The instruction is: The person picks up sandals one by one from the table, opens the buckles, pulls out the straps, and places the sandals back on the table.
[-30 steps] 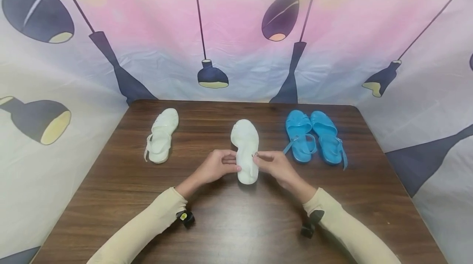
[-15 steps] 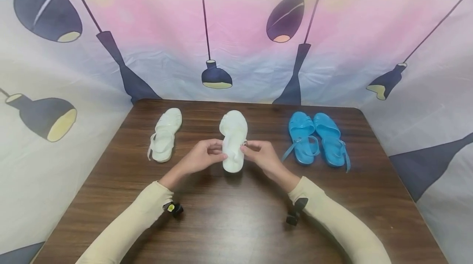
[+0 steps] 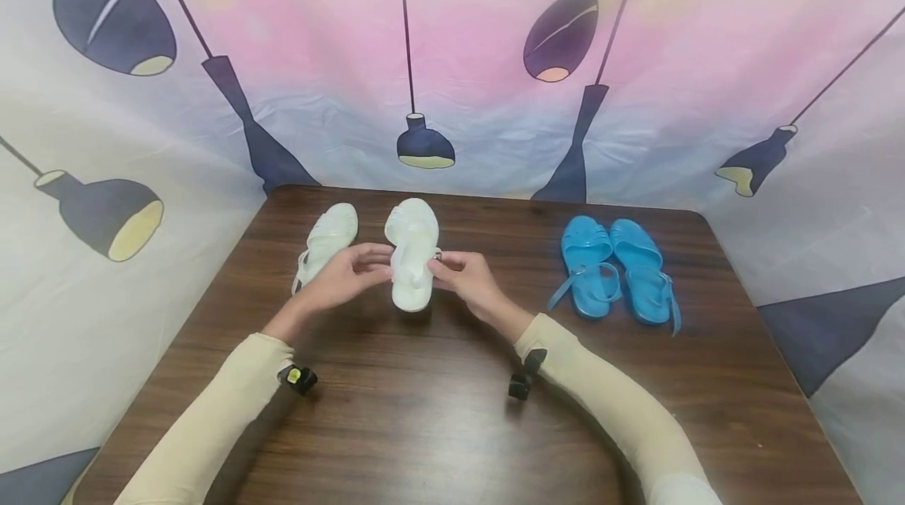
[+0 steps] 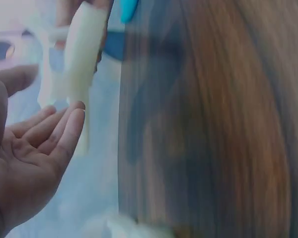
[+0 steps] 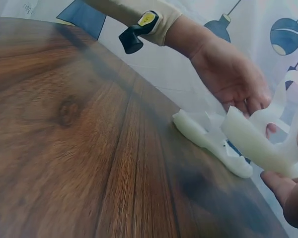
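Observation:
A white jelly sandal (image 3: 413, 234) is held above the table, toe toward the back wall, in the head view. My right hand (image 3: 468, 279) pinches its right side near the buckle, thumb above and fingers beneath. At its left side is my left hand (image 3: 345, 279); in the left wrist view the fingers (image 4: 64, 134) are nearly straight, their tips against the sandal, and the thumb stands apart. A second white sandal (image 3: 331, 232) lies just left of it on the table, partly hidden behind my left hand. The right wrist view shows the held sandal (image 5: 258, 148) tilted above the other one.
Two blue jelly sandals (image 3: 588, 254) lie side by side at the right of the brown wooden table (image 3: 452, 411), straps loose. A patterned cloth (image 3: 481, 96) with lamp drawings hangs behind and around the table. Small black cameras (image 3: 300, 379) are strapped to both wrists.
Both hands have carried the white sandal left and toward the back, close beside the other white sandal. The left thumb has come away from it. The blue sandals lie still.

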The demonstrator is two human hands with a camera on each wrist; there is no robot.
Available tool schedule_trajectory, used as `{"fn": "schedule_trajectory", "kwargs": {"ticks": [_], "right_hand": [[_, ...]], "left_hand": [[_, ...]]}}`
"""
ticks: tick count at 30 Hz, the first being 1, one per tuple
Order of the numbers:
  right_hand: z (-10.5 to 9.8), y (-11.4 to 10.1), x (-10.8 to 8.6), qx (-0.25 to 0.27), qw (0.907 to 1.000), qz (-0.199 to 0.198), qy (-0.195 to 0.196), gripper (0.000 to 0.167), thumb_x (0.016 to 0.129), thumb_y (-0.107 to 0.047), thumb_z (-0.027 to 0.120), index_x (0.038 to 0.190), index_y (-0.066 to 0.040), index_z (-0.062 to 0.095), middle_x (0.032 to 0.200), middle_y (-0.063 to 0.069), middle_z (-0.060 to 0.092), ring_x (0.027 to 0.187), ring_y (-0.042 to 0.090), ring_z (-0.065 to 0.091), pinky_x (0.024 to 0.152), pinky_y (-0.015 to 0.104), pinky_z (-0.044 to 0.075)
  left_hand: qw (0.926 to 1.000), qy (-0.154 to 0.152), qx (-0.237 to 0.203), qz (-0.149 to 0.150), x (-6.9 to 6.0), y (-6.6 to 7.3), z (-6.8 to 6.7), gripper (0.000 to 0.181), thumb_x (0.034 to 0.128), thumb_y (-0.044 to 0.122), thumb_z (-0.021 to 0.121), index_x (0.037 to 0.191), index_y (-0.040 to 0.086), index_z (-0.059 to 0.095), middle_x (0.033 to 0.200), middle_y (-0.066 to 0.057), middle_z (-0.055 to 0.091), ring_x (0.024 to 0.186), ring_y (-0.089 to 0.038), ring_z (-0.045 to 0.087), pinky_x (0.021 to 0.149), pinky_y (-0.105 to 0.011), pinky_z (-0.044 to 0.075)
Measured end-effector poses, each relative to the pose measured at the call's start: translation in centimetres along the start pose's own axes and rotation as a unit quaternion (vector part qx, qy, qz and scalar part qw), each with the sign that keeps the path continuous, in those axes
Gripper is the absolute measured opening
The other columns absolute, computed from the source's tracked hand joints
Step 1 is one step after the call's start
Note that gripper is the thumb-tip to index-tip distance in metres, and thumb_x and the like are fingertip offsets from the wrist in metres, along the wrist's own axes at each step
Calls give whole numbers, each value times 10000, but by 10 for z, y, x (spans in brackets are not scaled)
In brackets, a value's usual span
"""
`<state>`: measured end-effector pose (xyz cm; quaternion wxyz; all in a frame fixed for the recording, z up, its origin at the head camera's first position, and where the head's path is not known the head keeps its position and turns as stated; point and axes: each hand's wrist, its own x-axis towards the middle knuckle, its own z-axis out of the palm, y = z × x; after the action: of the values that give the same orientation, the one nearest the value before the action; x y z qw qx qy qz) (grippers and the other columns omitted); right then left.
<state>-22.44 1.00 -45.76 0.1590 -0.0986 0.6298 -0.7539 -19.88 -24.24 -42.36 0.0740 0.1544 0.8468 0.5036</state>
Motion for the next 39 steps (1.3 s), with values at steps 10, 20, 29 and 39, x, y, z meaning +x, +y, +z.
{"fn": "schedule_trajectory", "kwargs": {"ticks": [10,20,29,39], "right_hand": [[22,16,24,153,9997,162,-94,343,987,-69,677,1253,142,627,1314,268,622,1121,331,696,913,352,588],[42,33,42,389,9991,186,26,337,983,-61,680,1244,146,630,1239,243,658,1090,316,709,923,368,584],[58,44,51,438,9987,242,111,336,974,-57,692,1235,148,637,1213,240,680,1074,309,714,909,366,589],[63,49,54,291,9990,262,207,297,972,-65,699,1198,126,672,1139,214,720,1002,230,728,871,346,602]], "left_hand": [[9811,1330,1403,-104,-17,-31,-57,482,1003,314,676,1394,52,576,1386,-194,613,1218,-384,620,1007,-522,515],[9639,1721,1921,-666,-31,-66,-80,530,1025,304,629,1418,-33,517,1415,-314,541,1279,-496,529,1059,-627,420],[9622,1469,1794,-1429,-33,-73,-83,581,1047,400,550,1419,-44,512,1455,-322,493,1356,-503,445,1100,-645,368],[9613,1147,1639,-1892,-30,-74,-82,627,1052,444,508,1428,-58,516,1499,-315,456,1418,-502,372,1145,-639,316]]}}
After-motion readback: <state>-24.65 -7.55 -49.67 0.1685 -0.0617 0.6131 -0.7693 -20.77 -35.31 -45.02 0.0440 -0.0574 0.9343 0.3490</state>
